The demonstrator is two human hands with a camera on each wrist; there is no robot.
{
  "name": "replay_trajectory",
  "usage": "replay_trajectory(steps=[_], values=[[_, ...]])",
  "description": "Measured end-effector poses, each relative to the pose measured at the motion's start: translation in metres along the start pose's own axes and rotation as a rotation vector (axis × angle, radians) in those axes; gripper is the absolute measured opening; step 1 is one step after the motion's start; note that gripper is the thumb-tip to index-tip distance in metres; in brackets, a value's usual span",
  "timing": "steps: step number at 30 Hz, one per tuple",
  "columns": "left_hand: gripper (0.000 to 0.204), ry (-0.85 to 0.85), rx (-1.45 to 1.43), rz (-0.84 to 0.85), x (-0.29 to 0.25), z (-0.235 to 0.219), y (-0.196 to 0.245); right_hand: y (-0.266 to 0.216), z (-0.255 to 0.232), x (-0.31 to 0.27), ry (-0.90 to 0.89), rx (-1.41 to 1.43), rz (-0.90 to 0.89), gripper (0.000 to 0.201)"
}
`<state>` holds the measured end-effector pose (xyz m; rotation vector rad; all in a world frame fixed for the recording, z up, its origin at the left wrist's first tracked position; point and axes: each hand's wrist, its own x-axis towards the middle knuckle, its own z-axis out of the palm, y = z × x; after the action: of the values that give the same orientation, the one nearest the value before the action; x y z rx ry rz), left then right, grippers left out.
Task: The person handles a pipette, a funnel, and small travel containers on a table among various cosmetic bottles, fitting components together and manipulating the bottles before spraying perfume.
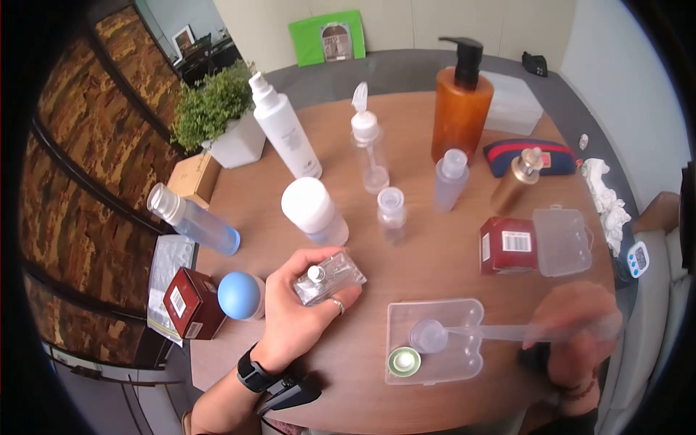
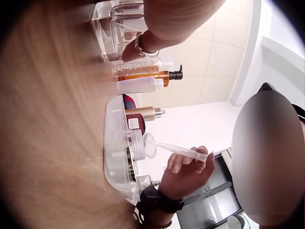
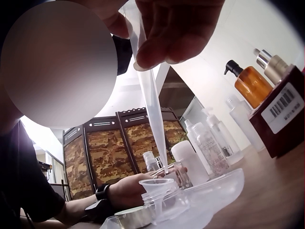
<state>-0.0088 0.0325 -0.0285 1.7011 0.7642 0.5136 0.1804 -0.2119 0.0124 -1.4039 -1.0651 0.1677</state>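
Note:
My left hand (image 1: 301, 308) grips a clear glass perfume bottle (image 1: 333, 279) with a small white nozzle, thumb and fingers along its sides. My right hand (image 1: 573, 330), blurred in the head view, pinches a long translucent plastic dropper (image 3: 151, 102). In the right wrist view its tip points down over a small clear funnel (image 3: 157, 183). That funnel sits in the mouth of a small clear jar (image 3: 167, 207). The jar stands in a clear plastic tray (image 1: 395, 319). Beside it in the tray lies a round green-and-white lid (image 1: 404, 361).
Near the left hand stand a blue-capped bottle (image 1: 241, 293), a white-capped bottle (image 1: 304, 203) and a dark red box (image 1: 192, 303). Further back are an amber pump bottle (image 1: 462, 101), a white spray bottle (image 1: 283, 130) and several small bottles. Another red box (image 1: 507, 246) is at right.

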Motion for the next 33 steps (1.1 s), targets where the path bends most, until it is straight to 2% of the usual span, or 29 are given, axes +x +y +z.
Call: replay_trajectory(steps=[3,5,10,15,17,18,20,21,23,27,29,33], values=[[0.045,0.003,-0.013,0.014,0.001,0.001,0.001,0.005,-0.003,-0.002,-0.031,-0.019,-0.035,0.041],[0.045,0.006,-0.016,0.008,-0.001,0.001,0.000,0.006,-0.002,-0.005,0.014,0.084,0.063,0.040],[0.045,0.002,0.000,0.032,-0.001,0.002,0.000,0.011,-0.001,-0.010,0.062,0.107,0.056,0.043],[0.044,0.025,0.012,0.033,-0.002,0.002,0.000,0.012,0.006,-0.005,0.090,0.105,-0.045,0.038],[0.044,0.021,0.006,0.030,-0.002,0.003,0.000,0.007,0.007,-0.002,0.208,0.153,0.096,0.027],[0.044,0.020,-0.001,0.029,-0.003,0.003,0.000,0.009,0.006,-0.003,0.206,0.148,0.097,0.027],[0.044,0.018,0.001,0.025,-0.003,0.003,0.001,0.013,0.001,-0.005,0.139,-0.077,-0.022,0.022],[0.044,0.017,0.011,0.022,-0.003,0.002,0.002,0.013,-0.001,-0.003,0.143,-0.080,-0.019,0.022],[0.044,0.018,0.006,0.027,-0.003,0.003,0.003,0.015,-0.004,0.004,0.035,-0.240,-0.176,0.030],[0.044,0.013,-0.002,0.019,-0.002,0.002,0.003,0.013,-0.001,0.008,0.071,-0.168,-0.143,0.039],[0.044,0.013,0.002,0.025,-0.002,0.003,0.003,0.009,-0.003,0.009,0.007,-0.134,0.003,0.046],[0.043,0.017,-0.005,0.016,-0.003,0.003,0.004,0.007,0.005,0.013,-0.065,-0.148,0.046,0.046]])
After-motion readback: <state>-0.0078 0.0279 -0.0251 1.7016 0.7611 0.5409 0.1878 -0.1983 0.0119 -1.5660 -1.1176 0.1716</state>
